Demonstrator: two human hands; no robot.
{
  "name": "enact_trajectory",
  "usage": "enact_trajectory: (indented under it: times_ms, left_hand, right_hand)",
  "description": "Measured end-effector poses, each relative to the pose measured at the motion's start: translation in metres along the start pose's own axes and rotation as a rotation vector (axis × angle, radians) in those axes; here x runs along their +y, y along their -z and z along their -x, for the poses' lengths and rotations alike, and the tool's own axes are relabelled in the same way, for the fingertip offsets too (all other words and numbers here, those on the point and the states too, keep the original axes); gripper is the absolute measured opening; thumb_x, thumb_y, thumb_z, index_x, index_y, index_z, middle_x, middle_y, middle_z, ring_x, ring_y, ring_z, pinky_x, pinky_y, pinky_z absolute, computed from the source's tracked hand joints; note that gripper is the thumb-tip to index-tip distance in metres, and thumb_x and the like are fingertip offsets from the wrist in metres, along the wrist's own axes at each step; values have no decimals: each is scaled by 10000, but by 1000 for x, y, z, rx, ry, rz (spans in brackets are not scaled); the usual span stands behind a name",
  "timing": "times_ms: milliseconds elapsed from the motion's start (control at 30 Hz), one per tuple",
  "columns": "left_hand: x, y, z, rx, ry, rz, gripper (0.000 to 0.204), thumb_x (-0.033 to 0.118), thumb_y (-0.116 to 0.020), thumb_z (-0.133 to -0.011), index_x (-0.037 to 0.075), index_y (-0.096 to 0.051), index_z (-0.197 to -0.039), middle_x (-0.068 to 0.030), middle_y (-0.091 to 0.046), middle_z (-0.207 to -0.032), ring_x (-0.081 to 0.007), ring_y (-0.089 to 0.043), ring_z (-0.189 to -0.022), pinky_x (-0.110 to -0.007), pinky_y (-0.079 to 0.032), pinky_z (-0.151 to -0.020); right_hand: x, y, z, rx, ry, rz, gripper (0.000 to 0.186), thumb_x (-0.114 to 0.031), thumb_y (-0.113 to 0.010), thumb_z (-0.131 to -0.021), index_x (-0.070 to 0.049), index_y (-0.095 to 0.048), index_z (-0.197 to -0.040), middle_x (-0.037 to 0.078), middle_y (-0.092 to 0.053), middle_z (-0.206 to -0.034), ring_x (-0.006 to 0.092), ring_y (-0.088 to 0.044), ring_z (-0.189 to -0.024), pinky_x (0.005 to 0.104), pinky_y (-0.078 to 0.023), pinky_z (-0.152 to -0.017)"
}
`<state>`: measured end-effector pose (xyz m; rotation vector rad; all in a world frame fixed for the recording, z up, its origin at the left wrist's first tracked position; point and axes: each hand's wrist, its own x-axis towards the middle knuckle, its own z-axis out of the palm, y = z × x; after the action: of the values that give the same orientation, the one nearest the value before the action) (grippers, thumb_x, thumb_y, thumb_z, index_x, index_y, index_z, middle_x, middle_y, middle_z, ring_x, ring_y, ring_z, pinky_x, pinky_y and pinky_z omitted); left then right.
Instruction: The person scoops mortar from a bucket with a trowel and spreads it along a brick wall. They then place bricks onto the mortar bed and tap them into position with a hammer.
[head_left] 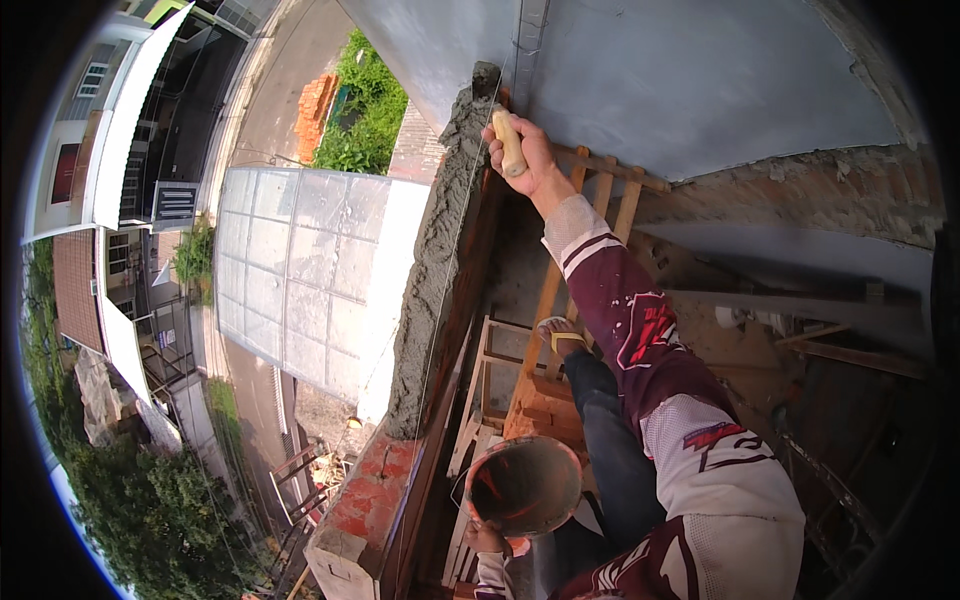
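My right hand (536,158), arm stretched far forward, is closed round the pale wooden handle of a trowel (510,146); its blade is hard to make out against the mortar. Just left of this hand runs a thick, rough layer of wet grey mortar (432,290) along the top of a narrow wall. A thin string (452,270) is stretched lengthwise over the mortar. Close to my body, my left hand (488,537) grips the rim of an orange, mortar-smeared bucket (525,440). The bucket's inside looks dark, with residue on its walls.
Bare red brick (375,480) shows at the wall's near end. Below me are wooden scaffold rails (550,300), stacked bricks (545,410) and my sandalled foot (562,335). A smooth grey wall (700,80) rises ahead right. Left of the wall is a drop toward a translucent roof (300,270).
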<state>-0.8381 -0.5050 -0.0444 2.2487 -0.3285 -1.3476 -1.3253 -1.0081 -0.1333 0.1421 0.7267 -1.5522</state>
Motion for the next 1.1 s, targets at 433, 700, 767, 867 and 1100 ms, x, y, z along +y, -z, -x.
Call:
enact_trajectory:
  times_ms: [433, 700, 767, 867, 1100]
  left_hand:
    - [13, -24, 22, 13, 67, -10, 141, -63, -532, -723, 55, -559, -797, -68, -640, -786, -204, -628, -656, -365, -560, -633]
    - [28, -20, 14, -22, 8, 53, 177, -81, -509, -672, 43, -575, -779, -47, -642, -770, -169, -621, -649, -335, -556, -647]
    - [26, -20, 17, -25, 18, 132, 224, -79, -503, -672, 18, -623, -834, -52, -661, -786, -165, -626, -653, -332, -554, -644]
    - [24, -20, 20, -5, -12, 26, 311, -82, -513, -681, -1, -666, -939, -71, -690, -829, -180, -644, -674, -332, -555, -647]
    - [1, -21, 0, -3, 70, 24, 102, -11, -537, -832, 53, -546, -754, -65, -657, -750, -153, -588, -570, -306, -496, -515]
  right_hand:
    - [28, 19, 55, 219, 117, 622, 353, -339, -502, -998, -1, -559, -1083, 103, -621, -802, 155, -594, -540, 301, -499, -451]
    - [57, 29, -5, 412, 230, 656, 404, -376, -456, -1022, 16, -532, -1080, 114, -601, -795, 172, -581, -495, 322, -497, -414]
    - [60, 29, -28, 487, 246, 778, 406, -364, -455, -1022, 28, -537, -1088, 132, -647, -814, 208, -608, -508, 368, -514, -444]
    - [55, 17, -47, 575, 295, 1158, 336, -309, -496, -1006, 10, -595, -1045, 108, -674, -798, 237, -650, -565, 413, -510, -468]
    - [-11, -33, -18, 523, 51, 1119, 428, -336, -451, -1024, 65, -593, -988, 115, -613, -705, 225, -620, -510, 369, -542, -481]
